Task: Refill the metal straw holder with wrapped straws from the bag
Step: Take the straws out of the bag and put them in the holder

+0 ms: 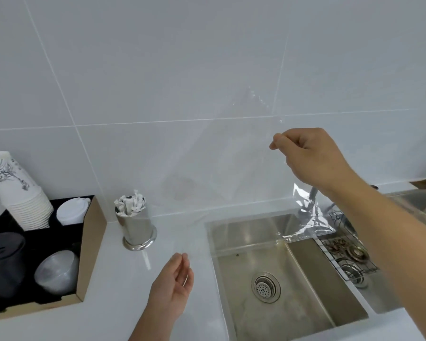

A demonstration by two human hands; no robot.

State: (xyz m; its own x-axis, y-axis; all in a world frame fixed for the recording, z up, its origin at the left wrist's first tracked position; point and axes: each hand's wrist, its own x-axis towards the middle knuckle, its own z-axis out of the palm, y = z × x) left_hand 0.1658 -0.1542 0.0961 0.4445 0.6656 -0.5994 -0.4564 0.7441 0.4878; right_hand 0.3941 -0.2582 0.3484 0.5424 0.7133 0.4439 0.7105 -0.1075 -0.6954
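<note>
The metal straw holder (pixel 137 228) stands upright on the white counter near the wall, with several paper-wrapped straws (pixel 130 205) sticking out of its top. A large clear plastic bag (pixel 234 158) hangs in front of the tiled wall; it looks empty. My right hand (pixel 312 156) is raised over the sink and pinches the bag's upper edge between thumb and fingers. My left hand (pixel 175 284) is low on the counter, right of the holder, fingers loosely curled at the bag's lower corner; whether it grips the film is unclear.
A cardboard tray (pixel 90 244) at the left holds stacked paper cups (pixel 17 193), white lids (pixel 73 210), black lids (pixel 4 262) and clear lids (pixel 56 271). A steel sink (pixel 290 276) with a drain lies at the right, and a wire rack (pixel 347 254) sits beyond it.
</note>
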